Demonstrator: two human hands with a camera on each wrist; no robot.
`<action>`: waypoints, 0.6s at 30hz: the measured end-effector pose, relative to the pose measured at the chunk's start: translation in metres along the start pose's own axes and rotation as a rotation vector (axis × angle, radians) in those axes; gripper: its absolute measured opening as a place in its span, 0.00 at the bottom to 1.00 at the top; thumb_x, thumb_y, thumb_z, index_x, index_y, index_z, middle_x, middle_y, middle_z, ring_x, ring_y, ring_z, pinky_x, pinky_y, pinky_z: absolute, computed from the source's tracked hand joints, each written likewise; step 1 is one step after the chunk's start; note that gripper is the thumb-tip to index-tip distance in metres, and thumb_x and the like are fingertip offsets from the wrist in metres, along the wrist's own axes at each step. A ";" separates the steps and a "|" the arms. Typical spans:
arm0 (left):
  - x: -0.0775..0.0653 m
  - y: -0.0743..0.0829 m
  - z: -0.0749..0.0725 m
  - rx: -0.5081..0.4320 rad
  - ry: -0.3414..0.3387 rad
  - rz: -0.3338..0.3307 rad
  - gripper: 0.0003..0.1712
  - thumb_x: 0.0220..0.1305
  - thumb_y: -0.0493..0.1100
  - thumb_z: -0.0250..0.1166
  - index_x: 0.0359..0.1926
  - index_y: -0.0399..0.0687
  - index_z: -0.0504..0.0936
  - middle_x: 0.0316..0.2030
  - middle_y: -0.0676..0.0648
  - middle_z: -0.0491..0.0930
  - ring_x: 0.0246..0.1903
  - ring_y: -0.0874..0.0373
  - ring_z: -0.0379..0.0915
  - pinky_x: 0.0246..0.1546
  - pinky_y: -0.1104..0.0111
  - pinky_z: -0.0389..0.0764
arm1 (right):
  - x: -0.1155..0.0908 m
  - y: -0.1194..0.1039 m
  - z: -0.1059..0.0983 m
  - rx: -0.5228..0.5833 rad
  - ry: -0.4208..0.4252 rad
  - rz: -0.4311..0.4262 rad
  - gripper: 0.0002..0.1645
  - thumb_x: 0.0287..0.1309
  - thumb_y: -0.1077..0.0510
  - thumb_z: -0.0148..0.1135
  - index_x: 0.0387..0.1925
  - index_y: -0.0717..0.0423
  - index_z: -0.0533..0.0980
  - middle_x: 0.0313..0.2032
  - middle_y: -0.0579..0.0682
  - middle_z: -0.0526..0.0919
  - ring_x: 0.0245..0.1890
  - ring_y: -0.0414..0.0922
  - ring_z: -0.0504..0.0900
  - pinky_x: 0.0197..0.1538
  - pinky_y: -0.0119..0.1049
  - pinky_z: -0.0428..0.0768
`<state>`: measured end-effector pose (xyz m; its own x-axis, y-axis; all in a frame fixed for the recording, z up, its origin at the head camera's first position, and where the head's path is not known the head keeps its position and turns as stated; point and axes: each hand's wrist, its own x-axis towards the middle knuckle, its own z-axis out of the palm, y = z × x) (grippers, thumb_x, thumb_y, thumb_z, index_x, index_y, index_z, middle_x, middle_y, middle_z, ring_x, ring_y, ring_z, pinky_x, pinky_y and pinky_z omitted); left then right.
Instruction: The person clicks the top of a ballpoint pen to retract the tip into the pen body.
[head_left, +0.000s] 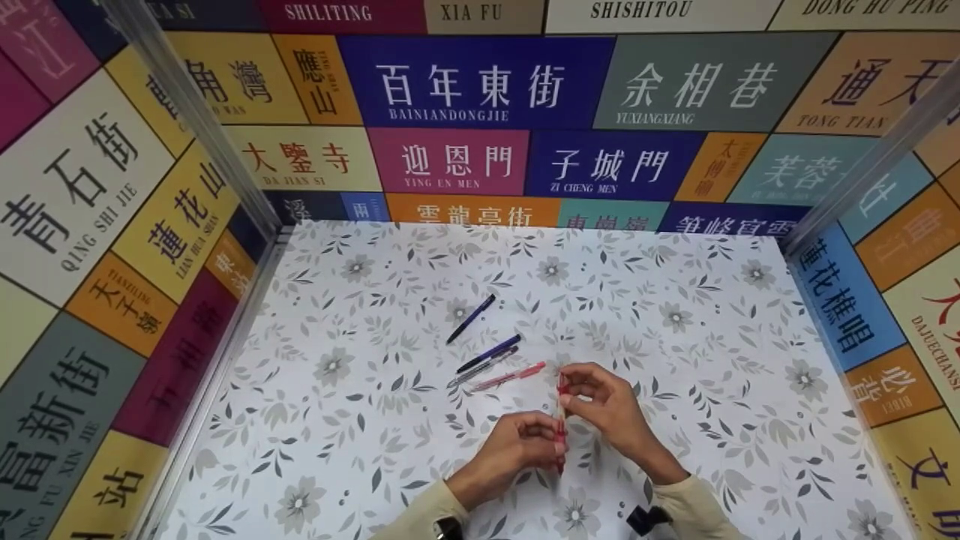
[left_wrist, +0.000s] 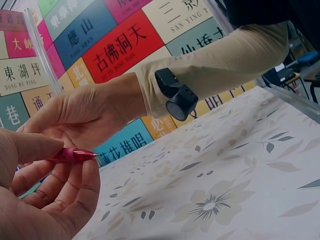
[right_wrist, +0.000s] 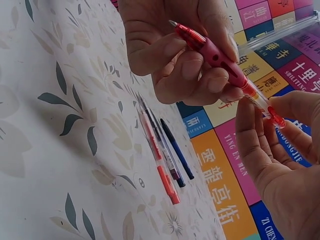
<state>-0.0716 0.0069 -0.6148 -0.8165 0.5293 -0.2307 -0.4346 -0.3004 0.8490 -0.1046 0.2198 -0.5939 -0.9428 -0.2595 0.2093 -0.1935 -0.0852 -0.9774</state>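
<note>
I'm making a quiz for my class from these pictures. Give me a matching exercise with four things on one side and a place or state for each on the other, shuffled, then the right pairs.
Things:
1. red pen
2. lone dark blue pen
3. red pen on the table
4. wrist camera

Places or states:
A. strapped over a beige sleeve
B. held in both hands
C. lying apart, farthest from the hands
D. lying nearest the right hand

Pairs: 1-B, 2-C, 3-D, 4-A

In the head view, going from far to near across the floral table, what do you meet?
Lone dark blue pen → second blue pen → grey pen → red pen on the table → right hand → left hand, both holding a red pen.
</note>
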 end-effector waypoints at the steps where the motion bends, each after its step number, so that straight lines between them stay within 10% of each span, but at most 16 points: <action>1: 0.000 0.000 0.000 0.002 0.000 0.001 0.15 0.62 0.30 0.72 0.50 0.32 0.87 0.37 0.47 0.87 0.33 0.58 0.86 0.35 0.66 0.88 | 0.000 0.000 0.000 -0.002 0.001 -0.002 0.20 0.68 0.75 0.69 0.60 0.74 0.79 0.49 0.70 0.81 0.45 0.47 0.88 0.44 0.41 0.91; 18: 0.000 -0.001 -0.003 -0.007 -0.002 0.004 0.16 0.61 0.30 0.74 0.51 0.32 0.86 0.37 0.46 0.87 0.34 0.57 0.86 0.35 0.64 0.89 | 0.002 0.001 0.001 -0.039 -0.011 -0.016 0.20 0.68 0.75 0.69 0.60 0.77 0.78 0.48 0.74 0.81 0.44 0.47 0.88 0.43 0.40 0.91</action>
<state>-0.0720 0.0051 -0.6172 -0.8172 0.5300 -0.2263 -0.4343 -0.3083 0.8464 -0.1063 0.2181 -0.5943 -0.9366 -0.2688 0.2246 -0.2188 -0.0519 -0.9744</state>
